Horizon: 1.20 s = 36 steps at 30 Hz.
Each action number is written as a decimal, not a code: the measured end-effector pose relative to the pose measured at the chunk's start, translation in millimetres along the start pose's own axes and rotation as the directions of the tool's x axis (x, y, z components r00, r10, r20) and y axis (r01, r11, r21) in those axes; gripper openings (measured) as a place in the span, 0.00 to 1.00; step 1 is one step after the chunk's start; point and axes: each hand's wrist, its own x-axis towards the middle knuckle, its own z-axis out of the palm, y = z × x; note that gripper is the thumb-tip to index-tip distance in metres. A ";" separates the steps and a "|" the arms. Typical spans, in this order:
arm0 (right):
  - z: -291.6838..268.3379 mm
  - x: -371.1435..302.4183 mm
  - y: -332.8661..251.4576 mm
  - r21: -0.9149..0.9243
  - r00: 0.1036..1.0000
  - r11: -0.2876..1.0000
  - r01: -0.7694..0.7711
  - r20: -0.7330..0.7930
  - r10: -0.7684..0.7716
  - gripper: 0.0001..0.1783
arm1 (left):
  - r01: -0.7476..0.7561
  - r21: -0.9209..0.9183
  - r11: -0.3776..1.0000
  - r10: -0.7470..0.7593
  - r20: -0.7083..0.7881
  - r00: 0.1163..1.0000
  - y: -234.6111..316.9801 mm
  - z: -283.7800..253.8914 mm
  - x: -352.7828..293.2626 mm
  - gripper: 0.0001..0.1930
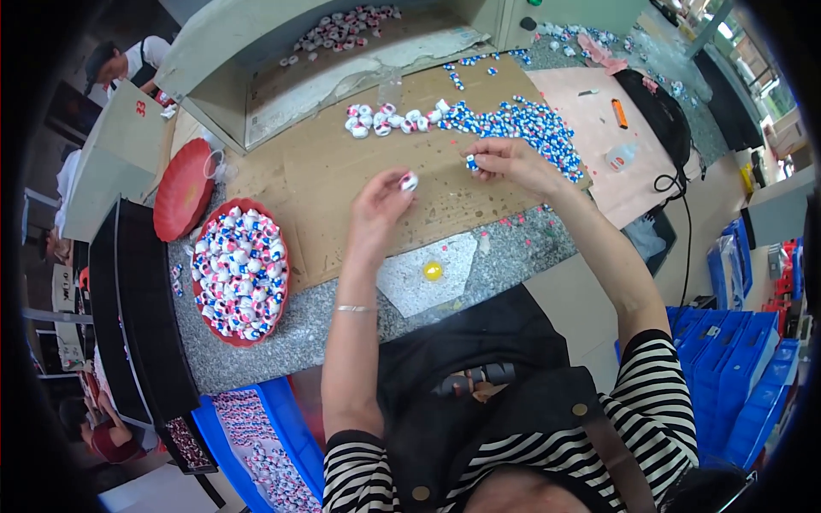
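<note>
My left hand (pixel 384 205) is closed on a small white-and-pink piece (pixel 409 181), held up over the cardboard sheet (pixel 321 184). To its right, my right hand (pixel 511 162) pinches a small blue-and-white piece (pixel 472 162) between thumb and fingers. The two pieces are apart. Beyond my hands lies a row of white-and-pink pieces (pixel 383 120). A spread pile of small blue-and-white pieces (pixel 534 128) covers the cardboard's right end. On the wet white sheet (pixel 410 286) in front of me is a round yellow blob (pixel 433 271).
A red bowl (pixel 286 278) heaped with white, pink and blue pieces stands at left, beside another red bowl (pixel 181 192). A grey shelf box (pixel 248 94) rises behind. At right lie an orange cutter (pixel 619 113), a clear bottle (pixel 622 156) and a black bag (pixel 654 107). Blue bins (pixel 718 359) stand lower right.
</note>
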 end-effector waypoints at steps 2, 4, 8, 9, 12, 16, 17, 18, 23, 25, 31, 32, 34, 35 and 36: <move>2.0 -18.3 5.0 0.210 0.994 0.972 -0.107 0.038 0.101 0.14 | 0.035 -0.118 0.992 -0.037 -0.019 0.999 1.5 -8.0 -33.7 0.12; 8.7 -29.4 7.9 0.049 0.997 0.996 -0.079 0.005 0.079 0.13 | 0.058 -0.229 0.972 -0.073 -0.057 0.996 -3.3 -14.9 -62.4 0.14; 24.7 -39.8 21.2 -0.625 0.955 0.745 0.233 0.002 -0.297 0.09 | -0.015 -0.362 0.932 0.017 0.003 1.000 -10.5 -21.5 -103.0 0.20; 28.1 -40.7 25.4 -0.842 0.826 0.369 0.393 0.147 -0.545 0.08 | -0.021 -0.398 0.917 0.023 0.000 1.000 -13.1 -19.6 -109.9 0.20; 40.9 -39.2 27.0 -0.838 0.837 0.378 0.394 0.157 -0.524 0.09 | 0.006 -0.460 0.888 -0.018 -0.022 1.000 -12.2 -11.2 -125.1 0.20; 35.5 -38.2 27.7 -0.771 0.816 0.429 0.471 0.196 -0.543 0.08 | 0.016 -0.517 0.856 -0.024 -0.010 1.000 -16.1 -14.2 -138.9 0.20; 37.1 -39.7 24.1 -0.770 0.815 0.424 0.476 0.204 -0.543 0.08 | 0.003 -0.513 0.858 0.004 0.012 1.000 -17.3 -15.9 -141.6 0.20; 38.4 -41.8 19.4 -0.734 0.869 0.561 0.382 0.080 -0.487 0.08 | -0.004 -0.515 0.857 0.009 0.006 1.000 -18.6 -15.8 -142.1 0.20; 23.8 -42.9 -1.0 -0.518 0.996 0.851 0.082 0.017 -0.086 0.11 | 0.001 -0.510 0.860 -0.021 -0.033 0.999 -13.3 -12.2 -144.9 0.20; 27.0 -44.0 -3.8 -0.485 0.997 0.873 0.055 0.072 -0.023 0.10 | 0.003 -0.505 0.863 -0.033 -0.049 0.998 -13.7 -14.0 -146.3 0.19; 26.4 -41.2 11.6 -0.893 0.815 0.196 0.406 0.256 -0.520 0.09 | -0.013 -0.413 0.911 -0.016 -0.068 0.998 -14.8 -15.7 -151.0 0.19; 26.9 -40.5 15.9 -0.871 0.773 0.215 0.441 0.247 -0.585 0.08 | -0.012 -0.410 0.912 -0.019 -0.072 0.997 -15.6 -17.0 -151.9 0.19; 27.1 -41.4 18.4 -0.886 0.826 0.270 0.376 0.188 -0.531 0.08 | -0.103 -0.159 0.982 0.086 -0.111 0.990 -19.1 -18.6 -154.0 0.18; 26.6 -42.8 18.7 -0.899 0.872 0.316 0.304 0.129 -0.472 0.08 | -0.099 -0.158 0.982 0.082 -0.111 0.990 -20.1 -18.7 -154.1 0.18; 23.6 -43.5 18.3 -0.899 0.874 0.318 0.301 0.126 -0.470 0.08 | -0.134 -0.044 0.990 0.128 -0.129 0.983 -20.9 -18.8 -153.6 0.18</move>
